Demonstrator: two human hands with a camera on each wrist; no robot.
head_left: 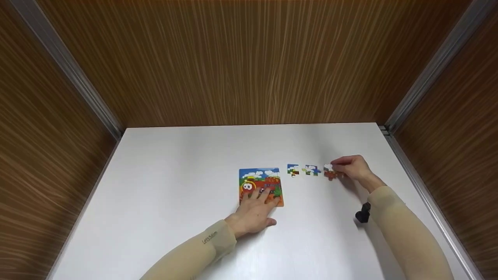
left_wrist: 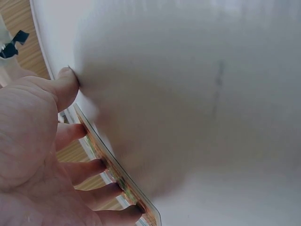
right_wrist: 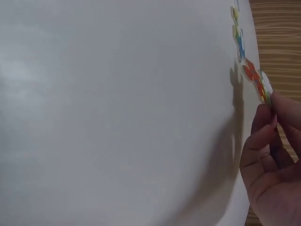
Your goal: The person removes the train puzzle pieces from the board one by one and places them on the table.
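While the fingers of my left hand (head_left: pixel 253 216) lie spread and nearly straight across the lower part of a jigsaw picture of a cartoon train (head_left: pixel 258 174), my thumb sits off its near edge. I judge that this flat, wide touch serves to steady the thin sheet against sliding; nothing is gripped there. The train picture lies near the middle of the white surface (head_left: pixel 175 186), squared to me, probably so that it reads the right way up.

The fingers of my right hand (head_left: pixel 353 167) pinch a red-and-white jigsaw piece (head_left: pixel 330 168) at its edge, likely so that its printed side and tabs stay uncovered. In the right wrist view it looks tilted; whether its far end touches the surface I cannot tell.

Between the train picture and that piece lie a blue-and-green piece (head_left: pixel 293 170) and a cloud-printed piece (head_left: pixel 311 168), set apart in a row, which I take as a way to keep each easy to pick up.

I count one train picture and three loose pieces: two lying down, one pinched. My right fingers could hide another.
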